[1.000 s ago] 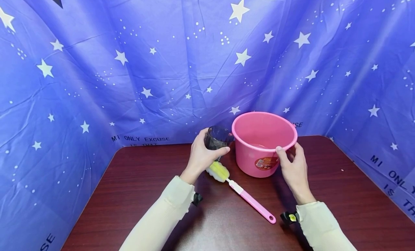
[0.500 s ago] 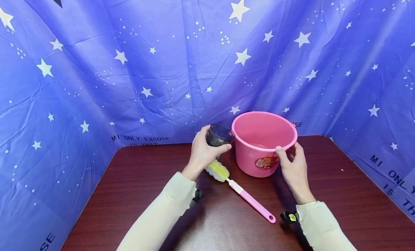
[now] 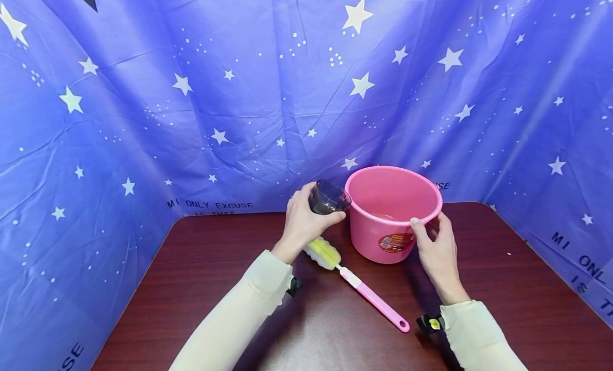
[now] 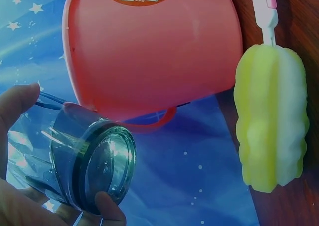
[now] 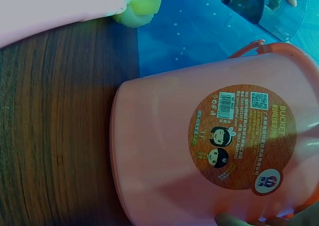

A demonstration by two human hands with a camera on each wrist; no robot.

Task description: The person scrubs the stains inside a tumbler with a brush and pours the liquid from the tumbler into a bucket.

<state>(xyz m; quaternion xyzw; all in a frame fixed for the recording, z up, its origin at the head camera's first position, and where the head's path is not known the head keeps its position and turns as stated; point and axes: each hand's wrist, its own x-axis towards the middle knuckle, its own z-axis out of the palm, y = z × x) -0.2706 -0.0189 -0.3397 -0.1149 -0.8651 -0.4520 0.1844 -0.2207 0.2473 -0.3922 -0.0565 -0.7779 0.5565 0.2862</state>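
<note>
Cup (image 3: 329,203), gripped by your left hand (image 3: 303,220), tilts at nine o'clock from bucket (image 3: 366,239), whose rim (image 3: 383,220) your right hand (image 3: 438,251) pinches, likely for steadiness.

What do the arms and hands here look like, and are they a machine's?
No, a person's: the left hand and right hand are ungloved. Long, pale cream fabric sleeves end in uneven cuffs. A small black device with a yellow marking shows at the right wrist, another black one at the left.
</note>
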